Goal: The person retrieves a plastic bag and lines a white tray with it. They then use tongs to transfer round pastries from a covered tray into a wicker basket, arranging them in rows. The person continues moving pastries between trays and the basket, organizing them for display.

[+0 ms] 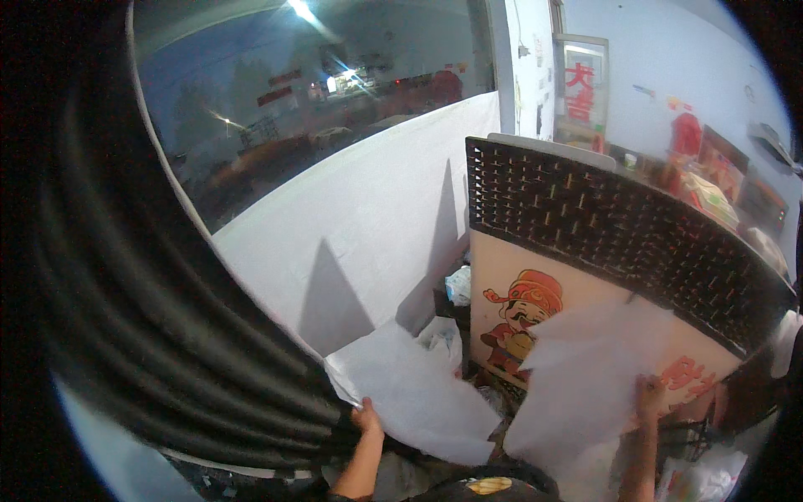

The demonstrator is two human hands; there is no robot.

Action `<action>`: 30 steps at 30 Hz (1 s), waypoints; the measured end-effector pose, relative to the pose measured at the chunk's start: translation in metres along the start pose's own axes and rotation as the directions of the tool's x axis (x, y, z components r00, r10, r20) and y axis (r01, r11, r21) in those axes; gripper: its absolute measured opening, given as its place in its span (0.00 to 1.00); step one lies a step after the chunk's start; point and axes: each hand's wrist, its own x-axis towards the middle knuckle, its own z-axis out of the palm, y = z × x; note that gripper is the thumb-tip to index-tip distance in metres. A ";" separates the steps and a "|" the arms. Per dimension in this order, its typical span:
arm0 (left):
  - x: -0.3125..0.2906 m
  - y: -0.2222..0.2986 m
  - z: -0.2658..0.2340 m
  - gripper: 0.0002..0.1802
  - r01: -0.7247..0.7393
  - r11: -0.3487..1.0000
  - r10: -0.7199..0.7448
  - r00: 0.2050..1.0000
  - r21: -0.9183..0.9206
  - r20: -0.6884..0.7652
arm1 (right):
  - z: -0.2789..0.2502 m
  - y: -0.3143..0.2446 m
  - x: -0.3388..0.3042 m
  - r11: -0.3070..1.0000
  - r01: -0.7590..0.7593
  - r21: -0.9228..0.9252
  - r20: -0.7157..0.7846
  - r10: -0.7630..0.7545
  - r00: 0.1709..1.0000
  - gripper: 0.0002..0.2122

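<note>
At the lower left, my left hand (366,416) is closed on the edge of a thin white sheet (410,389) that spreads out to its right, beside the black curtain. My right hand (650,393), somewhat blurred, is closed at the right side of a second white sheet (577,381) with a ragged upper left edge. That sheet hangs in front of a folding screen (493,259) and hides part of its cartoon figure. A gap separates the two sheets. Whether they are paper, foam or plastic I cannot tell.
A black curtain (192,335) fills the left side. Behind stands a white wall panel (368,217) under a dark window (309,92). A white plastic bag (442,339) lies beside the screen, and more bags (711,477) lie at the lower right.
</note>
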 end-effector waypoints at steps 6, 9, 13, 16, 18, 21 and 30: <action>-0.018 -0.024 0.043 0.26 -0.094 0.993 0.086 0.990 0.065 0.110 | -0.066 -0.004 -0.031 0.977 -0.068 -0.200 -0.279 0.010 0.960 0.13; -0.041 -0.038 0.085 0.29 -0.264 0.908 0.219 0.961 0.326 0.168 | -0.074 0.009 -0.037 0.973 -0.148 -0.177 -0.289 0.092 0.953 0.11; -0.058 -0.065 0.140 0.32 -0.253 0.849 0.107 0.942 0.463 0.317 | -0.081 0.035 -0.043 0.984 -0.055 -0.172 -0.379 -0.015 0.925 0.09; -0.071 -0.097 0.178 0.40 -0.263 0.832 -0.038 0.851 0.488 0.524 | -0.106 0.048 -0.054 0.992 -0.079 -0.096 -0.311 0.046 0.949 0.10; -0.080 -0.123 0.203 0.47 -0.236 0.870 -0.155 0.703 0.434 0.694 | -0.131 0.057 -0.058 0.957 -0.146 -0.249 -0.289 0.071 0.955 0.09; -0.099 -0.159 0.233 0.55 -0.283 0.891 -0.136 0.581 0.356 0.802 | -0.165 0.080 -0.063 0.968 -0.211 -0.139 -0.330 0.156 0.931 0.09; -0.222 -0.245 0.205 0.48 -0.782 0.269 -0.513 0.378 0.563 0.770 | -0.313 0.194 -0.081 0.936 -0.333 -0.113 -0.475 0.243 0.846 0.14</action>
